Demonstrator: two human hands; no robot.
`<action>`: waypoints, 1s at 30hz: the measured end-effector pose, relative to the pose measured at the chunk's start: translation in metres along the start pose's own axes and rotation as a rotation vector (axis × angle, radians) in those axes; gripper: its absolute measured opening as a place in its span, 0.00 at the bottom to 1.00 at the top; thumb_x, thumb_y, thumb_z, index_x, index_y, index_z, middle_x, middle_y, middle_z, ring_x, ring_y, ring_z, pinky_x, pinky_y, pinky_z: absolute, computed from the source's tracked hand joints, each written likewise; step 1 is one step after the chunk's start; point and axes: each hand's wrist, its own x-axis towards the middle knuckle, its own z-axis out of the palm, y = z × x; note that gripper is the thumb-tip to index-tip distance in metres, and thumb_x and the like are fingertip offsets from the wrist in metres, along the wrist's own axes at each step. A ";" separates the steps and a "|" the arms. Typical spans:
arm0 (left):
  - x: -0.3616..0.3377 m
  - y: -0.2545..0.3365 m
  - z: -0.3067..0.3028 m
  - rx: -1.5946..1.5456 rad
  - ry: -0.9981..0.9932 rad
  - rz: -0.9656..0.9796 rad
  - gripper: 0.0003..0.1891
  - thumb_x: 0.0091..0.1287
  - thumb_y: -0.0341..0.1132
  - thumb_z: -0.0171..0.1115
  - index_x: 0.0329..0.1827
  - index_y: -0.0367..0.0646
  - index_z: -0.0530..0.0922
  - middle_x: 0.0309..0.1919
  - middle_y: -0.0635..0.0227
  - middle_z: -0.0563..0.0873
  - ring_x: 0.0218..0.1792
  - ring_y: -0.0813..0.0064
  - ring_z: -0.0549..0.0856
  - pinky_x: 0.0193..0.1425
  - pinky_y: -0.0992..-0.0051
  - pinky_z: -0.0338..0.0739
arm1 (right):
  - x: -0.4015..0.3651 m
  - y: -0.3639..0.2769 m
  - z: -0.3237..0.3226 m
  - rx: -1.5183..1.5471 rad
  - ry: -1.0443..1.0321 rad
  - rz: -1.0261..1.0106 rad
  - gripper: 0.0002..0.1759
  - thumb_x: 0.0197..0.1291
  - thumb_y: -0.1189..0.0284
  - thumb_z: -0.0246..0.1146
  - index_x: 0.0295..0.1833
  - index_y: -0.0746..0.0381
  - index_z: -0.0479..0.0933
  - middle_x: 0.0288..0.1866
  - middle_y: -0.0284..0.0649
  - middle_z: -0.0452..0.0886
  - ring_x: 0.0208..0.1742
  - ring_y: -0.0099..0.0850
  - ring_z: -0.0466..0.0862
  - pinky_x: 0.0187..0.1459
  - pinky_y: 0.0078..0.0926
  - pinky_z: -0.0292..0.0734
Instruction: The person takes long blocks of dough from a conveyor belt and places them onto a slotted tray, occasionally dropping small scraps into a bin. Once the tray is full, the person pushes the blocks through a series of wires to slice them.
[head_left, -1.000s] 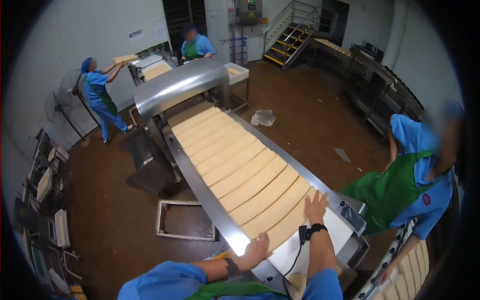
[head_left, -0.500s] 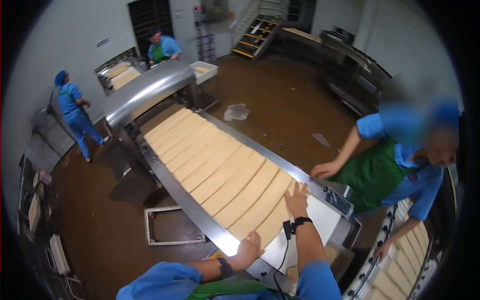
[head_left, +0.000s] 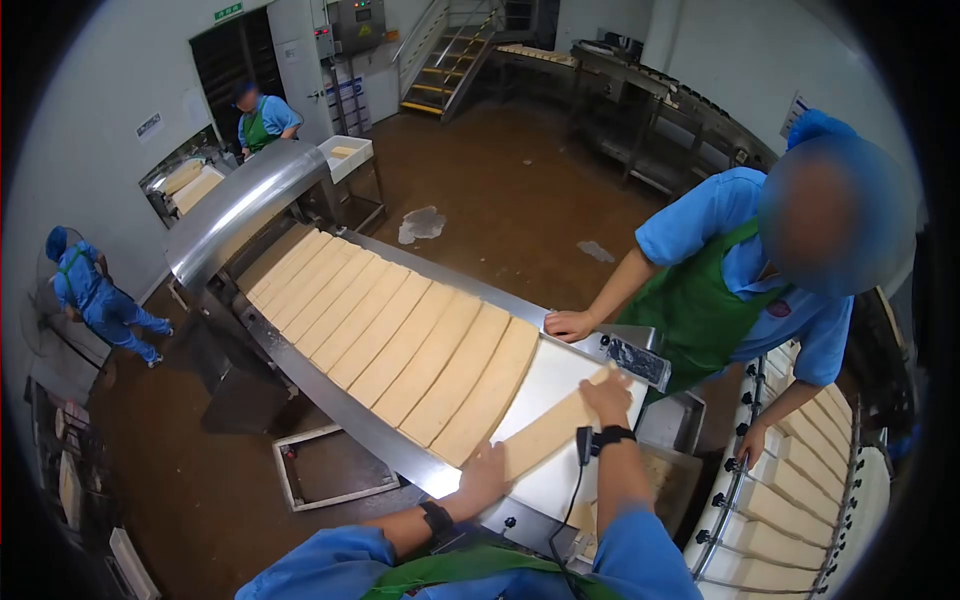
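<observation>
A long, flat pale dough strip [head_left: 548, 437] lies across the white conveyor belt [head_left: 535, 385], with a gap between it and the other strips. My left hand [head_left: 482, 478] grips its near end, fingers partly hidden from me. At the far end my right hand [head_left: 607, 396] is closed over the strip, slightly blurred. Beyond the gap, several dough strips [head_left: 400, 340] lie side by side along the belt, running back toward a curved metal hood [head_left: 250, 205].
A co-worker in a green apron [head_left: 690, 300] stands at the right, one hand on the conveyor's edge. Their other hand rests at a second conveyor [head_left: 790, 480] bearing several strips. Two more people are farther back. A metal frame [head_left: 335, 470] stands by the conveyor's left side.
The end strip has come away from the row, drawn toward me and to the right by both hands. The co-worker's hand now rests on the conveyor edge. My view has shifted.
</observation>
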 end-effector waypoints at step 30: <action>-0.108 0.296 0.066 -0.104 -0.919 1.403 0.37 0.51 0.31 0.70 0.66 0.54 0.63 0.63 0.50 0.60 0.55 0.47 0.75 0.58 0.61 0.74 | -0.453 0.507 -0.033 0.862 0.693 1.134 0.38 0.52 0.52 0.60 0.51 0.80 0.69 0.49 0.65 0.77 0.50 0.51 0.80 0.52 0.40 0.74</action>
